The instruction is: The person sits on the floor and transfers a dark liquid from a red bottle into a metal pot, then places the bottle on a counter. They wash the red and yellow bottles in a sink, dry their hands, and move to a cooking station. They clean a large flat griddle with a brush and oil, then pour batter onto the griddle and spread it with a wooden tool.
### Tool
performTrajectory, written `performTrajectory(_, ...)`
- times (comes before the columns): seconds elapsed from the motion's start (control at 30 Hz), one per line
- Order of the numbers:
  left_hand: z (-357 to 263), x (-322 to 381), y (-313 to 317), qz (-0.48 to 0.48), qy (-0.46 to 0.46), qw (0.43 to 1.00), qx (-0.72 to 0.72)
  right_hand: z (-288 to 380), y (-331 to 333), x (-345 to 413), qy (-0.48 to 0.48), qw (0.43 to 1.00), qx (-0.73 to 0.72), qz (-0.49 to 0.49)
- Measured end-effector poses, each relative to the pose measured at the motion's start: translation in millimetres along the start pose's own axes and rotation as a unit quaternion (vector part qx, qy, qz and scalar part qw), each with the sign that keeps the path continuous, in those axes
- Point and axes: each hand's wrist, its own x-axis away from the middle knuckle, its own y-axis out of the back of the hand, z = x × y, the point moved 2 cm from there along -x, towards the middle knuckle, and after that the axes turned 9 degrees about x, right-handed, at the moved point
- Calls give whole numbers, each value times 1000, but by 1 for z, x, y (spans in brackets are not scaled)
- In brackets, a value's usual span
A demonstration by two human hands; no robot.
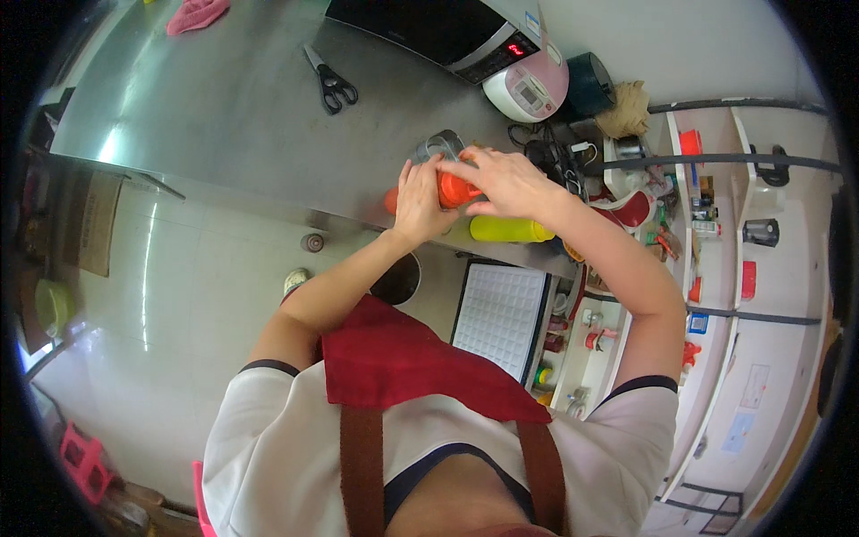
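Note:
My left hand (421, 201) is wrapped around an orange container, probably a bottle, whose bright orange lid (456, 190) shows between my hands. Part of the container's orange body (390, 200) peeks out left of my fingers; the rest is covered. My right hand (507, 182) has its fingers curled around the lid. Just beyond my hands is a clear cup (439, 143), partly hidden by my fingers. A yellow-green bottle (508, 229) is below my right hand, near the counter's edge.
On the steel counter (228, 127) lie black-handled scissors (330, 80) and a pink cloth (196, 15). A microwave (436, 33), a rice cooker (527, 84) and tangled cables (553, 151) stand at the back right. White shelves (718, 235) line the right. A dark bin (397, 278) stands below.

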Motion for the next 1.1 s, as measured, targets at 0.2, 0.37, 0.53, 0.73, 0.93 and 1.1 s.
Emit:
performTrajectory(0.2,1,-2,2,20,10,1000,3,-6,-32,-8,-223,942,-16,249)
performTrajectory(0.37,4,-2,3,21,5,1000,-3,-7,-2,3,-139,982,-43,118)
performTrajectory(0.53,2,-5,1,34,5,999,-2,-7,-19,0,-4,994,13,106)
performTrajectory(0.73,3,-5,6,51,12,999,-14,-7,-27,-3,-335,913,-86,217)
performTrajectory(0.93,7,-7,5,60,-7,998,-12,-6,-22,0,-11,998,2,66)
performTrajectory(1.1,4,-10,3,51,14,998,31,-3,-37,2,-229,959,-144,90)
